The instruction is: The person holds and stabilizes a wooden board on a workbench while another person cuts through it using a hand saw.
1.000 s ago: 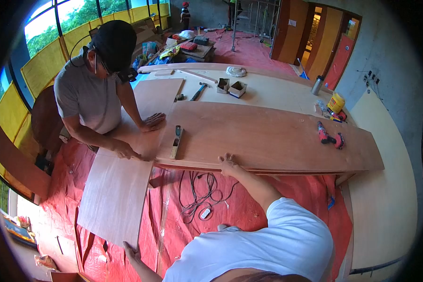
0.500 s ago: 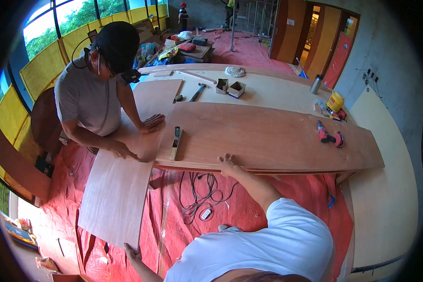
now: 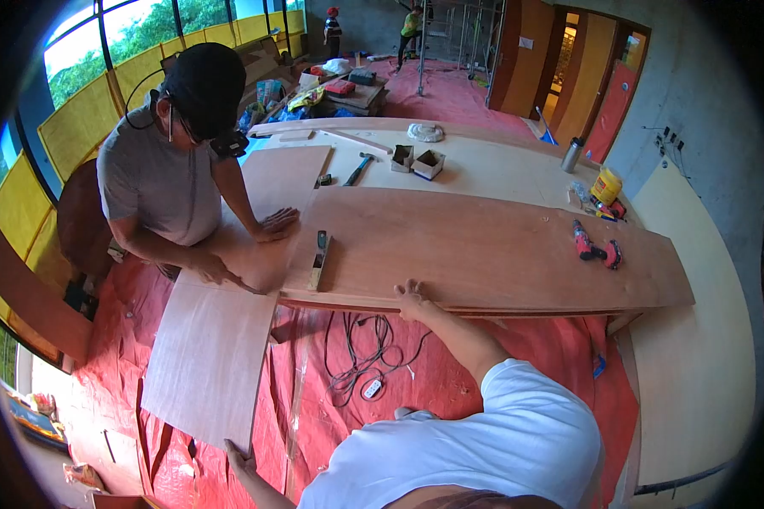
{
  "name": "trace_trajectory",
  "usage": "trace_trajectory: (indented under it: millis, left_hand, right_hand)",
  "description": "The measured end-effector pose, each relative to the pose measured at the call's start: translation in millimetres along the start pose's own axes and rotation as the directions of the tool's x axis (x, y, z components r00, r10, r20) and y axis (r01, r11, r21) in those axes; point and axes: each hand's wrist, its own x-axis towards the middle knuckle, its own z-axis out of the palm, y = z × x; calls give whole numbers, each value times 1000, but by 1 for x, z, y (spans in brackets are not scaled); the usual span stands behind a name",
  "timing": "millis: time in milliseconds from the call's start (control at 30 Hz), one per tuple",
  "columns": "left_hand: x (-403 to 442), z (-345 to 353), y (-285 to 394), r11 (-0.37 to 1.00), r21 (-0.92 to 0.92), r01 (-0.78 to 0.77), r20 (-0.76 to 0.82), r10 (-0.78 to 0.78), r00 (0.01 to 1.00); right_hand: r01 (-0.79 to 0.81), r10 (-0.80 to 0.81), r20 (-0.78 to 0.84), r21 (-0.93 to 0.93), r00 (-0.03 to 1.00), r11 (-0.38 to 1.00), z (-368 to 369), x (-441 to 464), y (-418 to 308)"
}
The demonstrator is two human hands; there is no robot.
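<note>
My left hand point(image 3: 240, 461) holds the near corner of a pale plywood panel point(image 3: 208, 365), fingers closed about its edge. This panel juts out toward me over the red floor sheeting. On the front edge of a long reddish plywood sheet point(image 3: 484, 246) rests my right hand point(image 3: 412, 300), its fingers apart. A small level-like tool with a wooden body point(image 3: 319, 261) lies left of that hand. Across the joint between the boards, a co-worker leans in. One co-worker's hand point(image 3: 276, 224) lies flat on the wood; the other point(image 3: 216, 270) points a thin dark tool at the joint.
Two red-and-black cordless tools point(image 3: 596, 246) lie on the sheet's right part. Behind are a hammer point(image 3: 359, 169), small open boxes point(image 3: 428, 164), a yellow tub point(image 3: 605, 185) and a metal flask point(image 3: 572, 153). A black cable with a white socket point(image 3: 372, 388) lies on the floor.
The co-worker's tool hand has shifted slightly back to the left, showing more of the thin tool. A distant person by the scaffold has come further into view. My hands stay in place.
</note>
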Motion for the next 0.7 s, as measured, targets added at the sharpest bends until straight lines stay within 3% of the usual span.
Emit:
trace_trajectory:
  millis: [200, 467, 700]
  left_hand:
    - [-46, 28, 39, 998, 57, 5, 68, -8, 998]
    - [-38, 23, 35, 990, 140, -24, 91, 12, 996]
    - [-33, 19, 30, 993, 119, -29, 103, 16, 995]
  right_hand:
    - [59, -59, -5, -66, 998, 996, 0, -1, 0]
    - [50, -50, -3, -97, 999, 994, 7, 4, 1]
    - [56, -57, -39, -12, 998, 998, 2, -1, 1]
